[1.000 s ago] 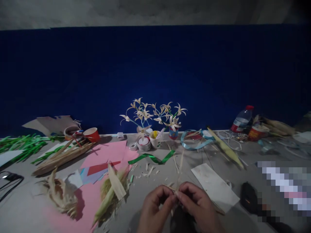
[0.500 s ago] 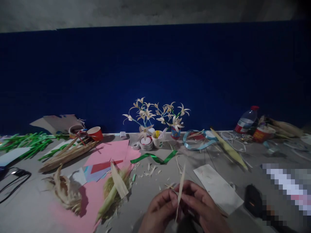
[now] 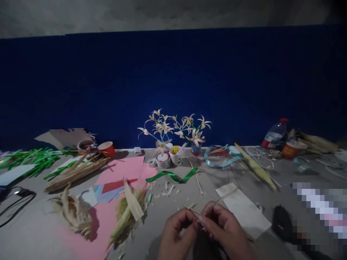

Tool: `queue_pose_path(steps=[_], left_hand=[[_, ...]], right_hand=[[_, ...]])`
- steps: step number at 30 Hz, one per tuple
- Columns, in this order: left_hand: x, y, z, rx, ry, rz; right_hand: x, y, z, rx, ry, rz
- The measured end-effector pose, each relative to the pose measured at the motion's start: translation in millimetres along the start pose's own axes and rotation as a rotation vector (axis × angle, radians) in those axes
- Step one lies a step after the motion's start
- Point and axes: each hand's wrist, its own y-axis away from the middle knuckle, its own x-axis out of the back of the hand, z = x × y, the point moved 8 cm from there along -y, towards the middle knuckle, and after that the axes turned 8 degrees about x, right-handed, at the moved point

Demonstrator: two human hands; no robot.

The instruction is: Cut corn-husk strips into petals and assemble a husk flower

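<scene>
Close together at the lower middle of the head view are my left hand [image 3: 179, 231] and my right hand [image 3: 223, 225], both with fingers pinched. A thin pale strip of corn husk [image 3: 217, 201], blurred, runs up and to the right from between their fingertips. Its lower end is partly hidden by the fingers. Just beyond my left fingertips lies a thin pale stick [image 3: 192, 209] on the grey table [image 3: 159, 206]. A white sheet [image 3: 244, 209] lies beyond my right hand. Small husk scraps [image 3: 169, 189] are scattered in front of the hands.
Pale husk flowers [image 3: 162, 128] stand in small cups at the back. A green ribbon [image 3: 173, 176], pink paper [image 3: 121, 169], corn husk with silk [image 3: 124, 216] and dried husks [image 3: 74, 213] lie leftward. At right are a bottle [image 3: 275, 135], blue ribbon [image 3: 210, 160] and a black object [image 3: 282, 224].
The husk strip stood nearly upright between my fingers; now it leans over to the right. My left hand's fingers have shifted slightly, and the hands stay close together.
</scene>
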Motion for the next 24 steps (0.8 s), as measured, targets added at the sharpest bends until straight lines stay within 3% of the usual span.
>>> queue_pose_path(steps=[4,10,14,18,22,24], left_hand=[[-1.3,0.1,0.5,0.017,-0.03,0.002],[-1.8,3.4,17.0,-0.116,-0.288,0.098],[11.9,7.9,24.2,-0.173,-0.415,0.181],[33.7,10.2,26.8,-0.089,-0.426,0.288],[7.7,8.7,43.1,-0.144,-0.341,0.098],[-6.4,6.4,49.6,-0.19,-0.39,0.081]], right_hand=[[-3.5,2.4,-19.7,0.221,0.273,0.006],[-5.0,11.0,-25.7,0.301,0.527,0.034],[4.8,14.9,-28.4,0.296,0.467,0.093],[23.4,13.5,-28.8,0.18,0.309,0.198],[18.6,8.0,-25.8,0.141,0.277,0.108],[14.6,6.9,-24.7,0.16,0.296,0.082]])
